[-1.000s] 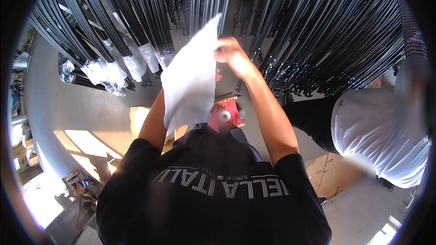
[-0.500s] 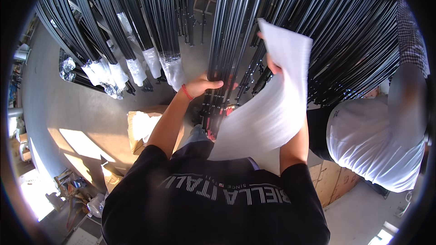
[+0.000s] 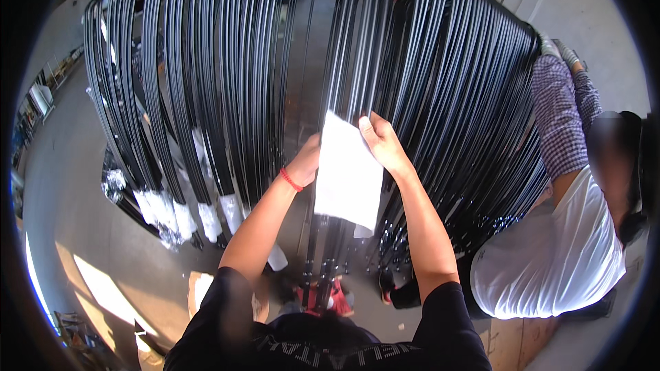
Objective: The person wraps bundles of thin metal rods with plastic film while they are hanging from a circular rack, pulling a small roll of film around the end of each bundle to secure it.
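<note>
White sheet [image 3: 346, 178] is mid-view, upright across the front of a bundle of black rods [image 3: 364, 48]. I have the right grip [image 3: 378, 139] closed on its upper right edge, thumb in front. Left grip [image 3: 304, 161], red bracelet [image 3: 290, 179] at the wrist, is at the left edge; fingertips hidden, so I can't tell its closure or hold. White wraps [image 3: 209, 221] cover some rod ends at left. Far right, a co-worker [image 3: 553, 254] reaches up.

Both forearms [image 3: 424, 216] fwd, angled inwd, L hand [image 3: 304, 162] partly hidden, R hand [image 3: 383, 143] sl. higher w/ thumb [image 3: 369, 131] on near side.
</note>
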The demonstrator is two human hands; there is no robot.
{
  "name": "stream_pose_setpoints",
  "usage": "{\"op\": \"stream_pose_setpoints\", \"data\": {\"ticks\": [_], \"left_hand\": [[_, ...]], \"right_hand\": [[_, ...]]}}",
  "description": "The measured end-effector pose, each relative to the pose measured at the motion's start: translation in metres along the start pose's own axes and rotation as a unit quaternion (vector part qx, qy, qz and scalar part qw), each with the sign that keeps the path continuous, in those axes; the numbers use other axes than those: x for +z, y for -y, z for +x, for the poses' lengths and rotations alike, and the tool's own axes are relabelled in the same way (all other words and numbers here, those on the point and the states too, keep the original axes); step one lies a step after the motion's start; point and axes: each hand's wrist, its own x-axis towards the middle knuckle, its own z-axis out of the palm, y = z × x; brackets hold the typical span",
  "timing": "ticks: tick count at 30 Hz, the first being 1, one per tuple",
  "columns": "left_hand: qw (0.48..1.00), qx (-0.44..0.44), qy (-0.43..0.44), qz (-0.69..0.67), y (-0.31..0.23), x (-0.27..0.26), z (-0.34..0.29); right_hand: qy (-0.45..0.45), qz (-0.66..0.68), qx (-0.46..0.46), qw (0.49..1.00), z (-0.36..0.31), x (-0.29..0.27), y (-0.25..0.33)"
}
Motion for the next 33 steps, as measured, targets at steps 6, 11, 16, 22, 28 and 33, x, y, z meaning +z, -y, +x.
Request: {"op": "stream_pose_setpoints", "data": {"ticks": [6, 11, 16, 22, 28, 33], "left_hand": [[0.993, 0.100, -0.020, 0.060, -0.055, -0.002, 0.063], [0.988, 0.128, -0.085, 0.021, -0.068, -0.013, 0.089], [0.990, 0.120, -0.007, 0.077, -0.066, -0.009, 0.084], [0.993, 0.073, 0.036, 0.082, -0.077, -0.013, 0.083], [0.997, 0.039, 0.005, 0.073, -0.083, -0.032, 0.069], [0.996, -0.006, -0.086, 0.017, -0.055, -0.025, 0.037]], "right_hand": [[-0.042, 0.094, 0.002, 0.995, 0.057, -0.019, 0.033], [-0.045, 0.159, 0.059, 0.984, 0.089, -0.027, 0.052], [-0.071, 0.129, 0.063, 0.987, 0.097, -0.035, 0.039], [-0.094, -0.036, 0.015, 0.995, 0.108, -0.026, 0.047], [-0.093, -0.060, 0.091, 0.990, 0.111, -0.006, 0.068], [-0.028, -0.015, 0.017, 0.999, 0.106, -0.004, 0.049]]}}
